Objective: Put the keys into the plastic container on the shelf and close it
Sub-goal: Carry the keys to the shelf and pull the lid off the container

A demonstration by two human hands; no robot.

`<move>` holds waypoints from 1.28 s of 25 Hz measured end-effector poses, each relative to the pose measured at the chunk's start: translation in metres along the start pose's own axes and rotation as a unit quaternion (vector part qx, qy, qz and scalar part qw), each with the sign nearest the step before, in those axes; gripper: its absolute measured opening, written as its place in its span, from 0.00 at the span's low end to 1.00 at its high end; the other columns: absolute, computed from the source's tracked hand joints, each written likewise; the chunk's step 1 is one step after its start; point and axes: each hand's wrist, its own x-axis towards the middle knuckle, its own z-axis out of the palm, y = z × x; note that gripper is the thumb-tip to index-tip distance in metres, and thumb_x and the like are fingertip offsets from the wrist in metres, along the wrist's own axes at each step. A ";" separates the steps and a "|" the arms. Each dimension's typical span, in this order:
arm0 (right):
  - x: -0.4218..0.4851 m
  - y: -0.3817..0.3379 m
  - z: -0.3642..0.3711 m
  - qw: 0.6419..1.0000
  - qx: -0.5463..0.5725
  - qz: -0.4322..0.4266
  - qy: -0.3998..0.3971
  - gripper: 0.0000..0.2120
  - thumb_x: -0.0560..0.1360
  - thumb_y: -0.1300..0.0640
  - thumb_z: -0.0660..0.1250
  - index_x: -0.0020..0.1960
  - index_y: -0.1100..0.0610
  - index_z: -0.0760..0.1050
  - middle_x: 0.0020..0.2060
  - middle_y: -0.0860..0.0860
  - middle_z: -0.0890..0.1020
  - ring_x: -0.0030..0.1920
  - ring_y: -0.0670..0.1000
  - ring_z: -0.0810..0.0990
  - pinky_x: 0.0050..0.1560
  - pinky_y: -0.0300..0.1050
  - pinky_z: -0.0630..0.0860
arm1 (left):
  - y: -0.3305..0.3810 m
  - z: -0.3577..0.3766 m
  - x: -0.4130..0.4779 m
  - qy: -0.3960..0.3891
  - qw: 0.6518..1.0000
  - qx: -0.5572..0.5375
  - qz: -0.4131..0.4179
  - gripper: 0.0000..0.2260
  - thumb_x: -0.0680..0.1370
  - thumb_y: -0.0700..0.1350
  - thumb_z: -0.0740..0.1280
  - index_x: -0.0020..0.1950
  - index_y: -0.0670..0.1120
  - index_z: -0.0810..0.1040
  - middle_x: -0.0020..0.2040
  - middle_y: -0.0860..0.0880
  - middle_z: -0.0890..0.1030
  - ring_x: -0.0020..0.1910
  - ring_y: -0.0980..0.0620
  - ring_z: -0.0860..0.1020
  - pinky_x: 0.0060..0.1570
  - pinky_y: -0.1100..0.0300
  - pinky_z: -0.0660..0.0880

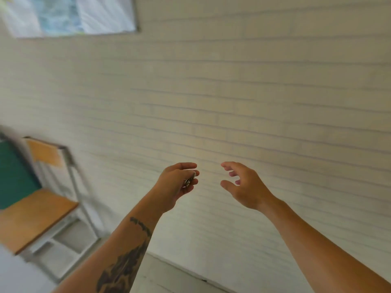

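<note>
My left hand (176, 185) is raised in front of a white brick wall, its fingers closed around a small bunch of metal keys (189, 180) that pokes out between thumb and fingers. A short gap to the right, my right hand (243, 185) hovers at the same height with curled, spread fingers and nothing in it. No plastic container and no shelf show in this tilted, blurred view.
A white painted brick wall (232, 92) fills most of the view. A chair (38, 210) with a wooden seat and metal frame stands at the lower left beside a green panel (12, 176). A picture (69, 15) hangs at the upper left.
</note>
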 end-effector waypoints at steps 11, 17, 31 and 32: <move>0.107 -0.191 0.208 0.982 0.038 -0.133 -0.130 0.26 0.72 0.48 0.70 0.69 0.47 0.72 0.62 0.45 0.77 0.59 0.46 0.76 0.58 0.48 0.75 | 0.052 -0.261 -0.049 0.207 0.975 -0.055 0.060 0.10 0.76 0.34 0.65 0.54 0.43 0.81 0.47 0.44 0.84 0.38 0.50 0.81 0.37 0.60 0.78; 0.160 -0.283 0.328 0.952 0.061 -0.207 -0.216 0.27 0.72 0.48 0.69 0.70 0.49 0.71 0.63 0.48 0.77 0.59 0.49 0.76 0.59 0.49 0.75 | 0.072 -0.382 -0.066 0.338 0.937 -0.048 0.072 0.10 0.77 0.34 0.64 0.53 0.44 0.82 0.43 0.45 0.84 0.37 0.51 0.81 0.38 0.59 0.78; 0.353 -0.489 0.569 0.905 0.050 -0.315 -0.283 0.29 0.74 0.50 0.68 0.73 0.52 0.67 0.69 0.52 0.74 0.66 0.53 0.73 0.64 0.49 0.70 | 0.157 -0.661 -0.026 0.519 0.849 -0.067 0.077 0.09 0.77 0.33 0.65 0.52 0.43 0.82 0.48 0.40 0.84 0.42 0.48 0.80 0.39 0.60 0.80; 0.362 -0.502 0.587 0.901 0.046 -0.319 -0.289 0.29 0.74 0.50 0.68 0.74 0.52 0.67 0.69 0.52 0.74 0.67 0.54 0.72 0.64 0.50 0.70 | 0.158 -0.682 -0.027 0.524 0.845 -0.073 0.079 0.09 0.77 0.33 0.65 0.52 0.43 0.82 0.48 0.40 0.84 0.42 0.48 0.80 0.39 0.60 0.80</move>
